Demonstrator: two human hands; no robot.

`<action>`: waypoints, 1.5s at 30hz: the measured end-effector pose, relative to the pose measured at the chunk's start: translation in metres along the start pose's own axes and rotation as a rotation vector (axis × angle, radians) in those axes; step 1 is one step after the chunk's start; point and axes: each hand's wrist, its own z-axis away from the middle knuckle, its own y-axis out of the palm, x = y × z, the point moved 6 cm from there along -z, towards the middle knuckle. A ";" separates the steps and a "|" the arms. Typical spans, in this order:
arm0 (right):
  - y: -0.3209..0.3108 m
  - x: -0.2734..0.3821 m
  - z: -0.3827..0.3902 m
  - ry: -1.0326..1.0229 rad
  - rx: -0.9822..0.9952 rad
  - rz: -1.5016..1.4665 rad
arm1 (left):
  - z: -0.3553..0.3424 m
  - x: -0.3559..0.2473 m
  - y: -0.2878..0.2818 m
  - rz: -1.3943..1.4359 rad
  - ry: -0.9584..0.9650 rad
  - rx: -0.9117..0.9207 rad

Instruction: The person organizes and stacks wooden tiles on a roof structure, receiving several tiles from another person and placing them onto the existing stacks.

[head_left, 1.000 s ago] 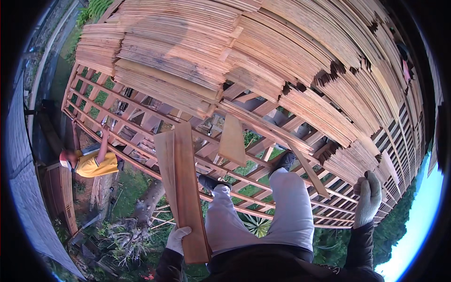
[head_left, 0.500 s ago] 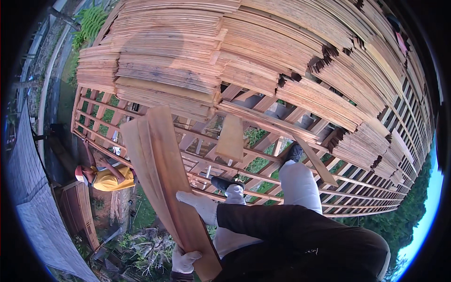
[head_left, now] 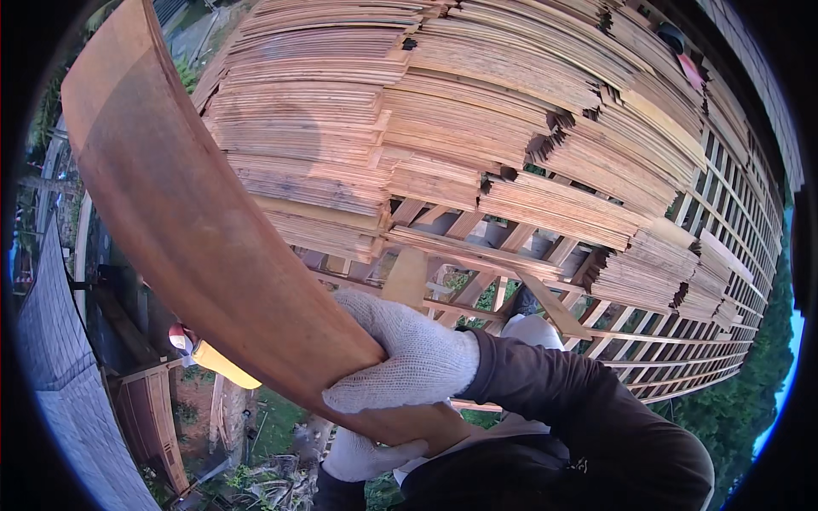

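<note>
A long reddish-brown wooden board (head_left: 213,230) slants up from near my body to the upper left. Its broad face fills much of the left side, and I cannot tell whether more boards lie behind it. My right hand (head_left: 413,349), in a white knit glove, is closed around its right edge near the lower end, thumb across the face. My left hand (head_left: 366,456), gloved the same way, is closed on the lower edge, closer to my body. Part of its fingers is hidden behind the board.
Rows of overlapping wooden shingles (head_left: 477,119) cover the roof ahead. Open battens (head_left: 673,362) with gaps lie to the right. A loose short board (head_left: 554,307) rests beside my foot. Below left, a person in a yellow shirt (head_left: 226,364) is partly hidden by the board.
The board has been raised and tilted, its far end now higher and further left, closer to view. My right hand has shifted from lying on its face to gripping its edge.
</note>
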 end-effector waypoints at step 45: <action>-0.320 -0.286 0.129 0.714 0.166 1.673 | 0.060 0.239 0.135 0.738 -0.992 -0.411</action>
